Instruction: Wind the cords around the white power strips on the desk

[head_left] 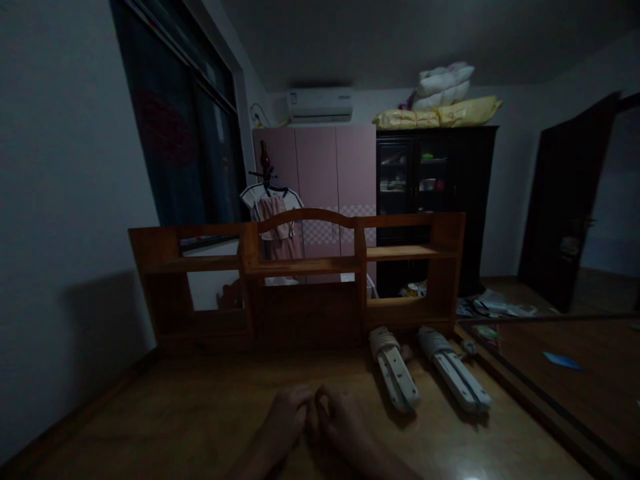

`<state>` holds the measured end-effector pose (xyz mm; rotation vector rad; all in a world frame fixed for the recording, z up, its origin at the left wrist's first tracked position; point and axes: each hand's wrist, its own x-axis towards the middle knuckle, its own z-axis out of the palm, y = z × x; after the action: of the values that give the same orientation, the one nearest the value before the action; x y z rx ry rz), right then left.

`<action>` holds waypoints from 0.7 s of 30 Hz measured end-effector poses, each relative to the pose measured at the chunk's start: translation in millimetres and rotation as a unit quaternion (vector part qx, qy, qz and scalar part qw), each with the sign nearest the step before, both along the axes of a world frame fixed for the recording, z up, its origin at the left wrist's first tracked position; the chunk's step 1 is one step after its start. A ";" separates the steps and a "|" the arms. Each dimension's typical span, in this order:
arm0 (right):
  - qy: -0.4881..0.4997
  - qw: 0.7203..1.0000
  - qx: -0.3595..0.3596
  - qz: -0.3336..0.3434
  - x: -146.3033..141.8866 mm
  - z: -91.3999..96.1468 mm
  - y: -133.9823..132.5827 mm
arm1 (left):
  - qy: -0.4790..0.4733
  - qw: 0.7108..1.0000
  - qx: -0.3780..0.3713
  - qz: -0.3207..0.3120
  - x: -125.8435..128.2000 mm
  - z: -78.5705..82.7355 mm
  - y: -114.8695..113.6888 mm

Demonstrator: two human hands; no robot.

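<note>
My left hand (pixel 287 415) rests low over the wooden desktop, its fingers curled in. Close beside it is my right hand (pixel 346 423), also curled, with a small gap between thumb and forefinger. The two hands nearly meet at the fingertips, and I see nothing in either. To the right of my hands lies a white power strip (pixel 397 375) with its cord wound around the far end. A second white power strip (pixel 459 375), wrapped the same way, lies farther right. Neither strip is touched. Dim light blurs the finger details.
A wooden shelf unit (pixel 305 267) stands along the desk's (pixel 200 400) back edge. A wall (pixel 65 300) borders the left side. Right of the desk is a lower brown surface (pixel 575 393) with a blue packet (pixel 561 361). Wardrobes and a dark door stand behind.
</note>
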<state>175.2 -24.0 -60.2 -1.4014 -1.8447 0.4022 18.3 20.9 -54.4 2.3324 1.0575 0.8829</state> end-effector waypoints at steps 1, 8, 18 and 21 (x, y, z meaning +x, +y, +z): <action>0.005 1.000 -0.002 0.008 0.3 -0.1 0.3 | -0.001 1.000 -0.004 -0.015 0.8 0.6 -1.4; 0.000 1.000 -0.008 0.018 0.7 -3.9 2.4 | 0.014 0.999 -0.003 -0.035 -1.0 0.0 -1.8; -0.071 0.997 -0.009 -0.011 4.0 -7.3 3.2 | 0.011 0.999 -0.012 -0.039 0.2 8.0 -8.3; -0.129 0.990 0.058 -0.004 8.1 -12.2 -1.5 | 0.020 0.999 -0.009 -0.039 0.4 7.5 -8.7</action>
<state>183.3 -25.5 -72.4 -1.4330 -2.0331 0.1089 18.7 12.2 -46.9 2.3685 0.9799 0.7979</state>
